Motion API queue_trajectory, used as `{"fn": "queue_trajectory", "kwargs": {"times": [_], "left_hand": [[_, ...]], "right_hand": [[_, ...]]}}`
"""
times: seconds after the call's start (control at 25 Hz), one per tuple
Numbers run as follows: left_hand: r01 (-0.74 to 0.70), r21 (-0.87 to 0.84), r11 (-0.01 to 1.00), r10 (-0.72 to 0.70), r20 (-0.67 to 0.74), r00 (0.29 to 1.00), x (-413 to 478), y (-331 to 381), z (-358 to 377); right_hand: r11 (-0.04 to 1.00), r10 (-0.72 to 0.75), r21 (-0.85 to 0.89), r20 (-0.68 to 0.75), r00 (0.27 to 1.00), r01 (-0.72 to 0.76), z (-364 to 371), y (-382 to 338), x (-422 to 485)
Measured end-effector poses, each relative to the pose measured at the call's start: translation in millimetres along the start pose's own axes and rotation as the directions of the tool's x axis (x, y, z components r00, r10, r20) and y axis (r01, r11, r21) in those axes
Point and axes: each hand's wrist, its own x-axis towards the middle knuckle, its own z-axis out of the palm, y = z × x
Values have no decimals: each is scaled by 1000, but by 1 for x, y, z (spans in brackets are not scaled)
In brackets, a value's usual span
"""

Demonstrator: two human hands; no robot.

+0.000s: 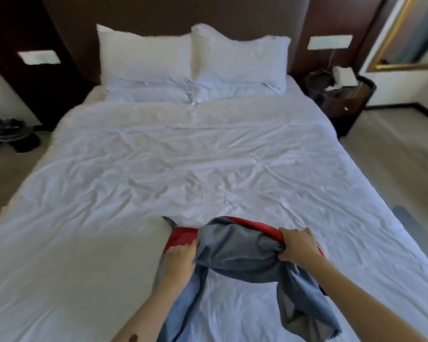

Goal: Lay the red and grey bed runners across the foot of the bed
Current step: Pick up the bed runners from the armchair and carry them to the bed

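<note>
The red and grey bed runners (pixel 235 245) lay bunched near the foot edge of the bed (pixel 158 169). The left hand (pixel 181 255) and right hand (pixel 298 245) each gripped a fold. Best drawn apart toward both side edges, kept taut and square.

Both hands, left hand (pixel 181 255) and right hand (pixel 298 244), grip bunched red and grey bed runners (pixel 237 245) over the white bed (pixel 158 169).

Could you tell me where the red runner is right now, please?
In the head view, the red runner is bunched with the grey runner near the bed's foot, gripped between left hand and right hand.
</note>
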Motion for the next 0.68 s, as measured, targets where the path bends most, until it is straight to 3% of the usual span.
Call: {"fn": "queue_trajectory", "kwargs": {"times": [0.12,0.24,0.44,0.68], "left_hand": [[-87,26,996,84,95,992,19,35,53],[-67,59,996,55,181,982,24,68,113],[-117,67,991,96,260,961,18,95,186],[-74,112,991,60,122,991,17,100,213]], "right_hand": [[995,93,-29,85,992,-91,54,42,-7],[990,134,-64,139,981,-127,107,75,-5],[994,95,-61,111,989,-89,164,98,14],[995,68,-71,74,995,-63,189,99,24]]}}
